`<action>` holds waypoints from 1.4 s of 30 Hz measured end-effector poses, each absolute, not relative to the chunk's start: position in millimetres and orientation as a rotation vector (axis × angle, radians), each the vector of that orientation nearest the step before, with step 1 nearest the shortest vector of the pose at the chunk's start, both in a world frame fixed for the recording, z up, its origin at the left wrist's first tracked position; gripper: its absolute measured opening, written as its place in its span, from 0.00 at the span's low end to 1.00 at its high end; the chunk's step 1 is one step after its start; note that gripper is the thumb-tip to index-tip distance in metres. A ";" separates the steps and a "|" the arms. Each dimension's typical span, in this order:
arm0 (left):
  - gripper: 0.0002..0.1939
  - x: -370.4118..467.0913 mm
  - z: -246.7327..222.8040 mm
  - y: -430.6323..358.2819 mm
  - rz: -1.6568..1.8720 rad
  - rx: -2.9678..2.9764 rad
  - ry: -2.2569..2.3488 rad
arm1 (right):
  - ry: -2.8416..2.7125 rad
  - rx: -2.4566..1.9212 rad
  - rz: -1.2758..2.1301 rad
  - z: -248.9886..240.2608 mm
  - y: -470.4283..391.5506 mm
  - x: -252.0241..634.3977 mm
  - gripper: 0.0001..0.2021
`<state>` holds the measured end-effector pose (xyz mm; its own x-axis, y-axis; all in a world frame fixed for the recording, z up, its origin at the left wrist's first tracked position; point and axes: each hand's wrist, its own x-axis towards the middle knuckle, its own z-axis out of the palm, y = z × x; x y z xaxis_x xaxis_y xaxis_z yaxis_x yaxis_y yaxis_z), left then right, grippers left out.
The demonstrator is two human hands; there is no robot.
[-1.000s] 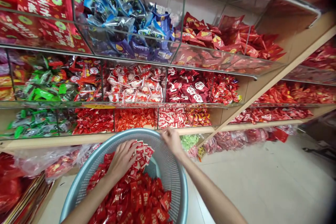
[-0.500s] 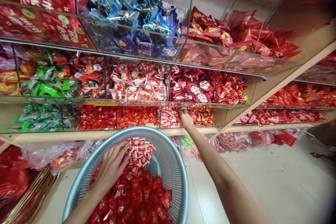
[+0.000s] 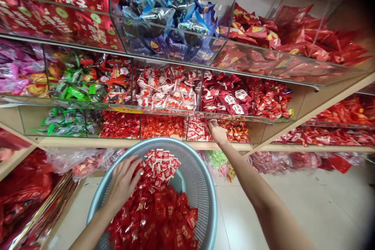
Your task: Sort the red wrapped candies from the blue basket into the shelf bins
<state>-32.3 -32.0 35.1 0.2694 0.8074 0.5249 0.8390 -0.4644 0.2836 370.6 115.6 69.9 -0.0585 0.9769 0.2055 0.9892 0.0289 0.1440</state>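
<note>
A grey-blue plastic basket holds many red-wrapped candies and a smaller heap of red-and-white wrapped candies towards its far side. Over the left part of the basket is my left hand, palm down with its fingers apart, beside the red-and-white heap; nothing shows in its grasp. My right hand reaches into the lowest shelf row, at a bin of similar red-and-white candies. Its fingertips are hidden among the candies and behind the shelf edge.
Clear-fronted compartments hold green-wrapped candies, orange-red candies, maroon packets and blue bags. Under the shelf lie plastic bags on the tiled floor. Red packaging stands at the lower left.
The shelves and basket appear shifted rightward in view as the camera turns slightly. My left hand remains over the basket, and my right hand stays at the same bin.
</note>
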 end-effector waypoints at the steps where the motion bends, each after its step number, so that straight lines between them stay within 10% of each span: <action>1: 0.16 -33.1 35.6 -32.7 -0.969 -2.456 -1.613 | -2.157 -2.083 -0.367 71.7 110.3 371.3 0.18; 16: 0.14 -10.1 43.6 -25.2 -1.029 -2.526 -1.896 | -0.892 -1.356 1.580 64.9 -2.4 211.8 0.24; 27: 0.25 -11.1 55.5 11.2 -0.939 -2.944 -1.606 | -1.151 -1.352 1.727 65.7 21.9 185.0 0.22; 42: 0.12 -31.1 71.8 15.4 -0.749 -3.052 -1.504 | -1.020 -1.286 1.813 57.7 17.0 194.7 0.20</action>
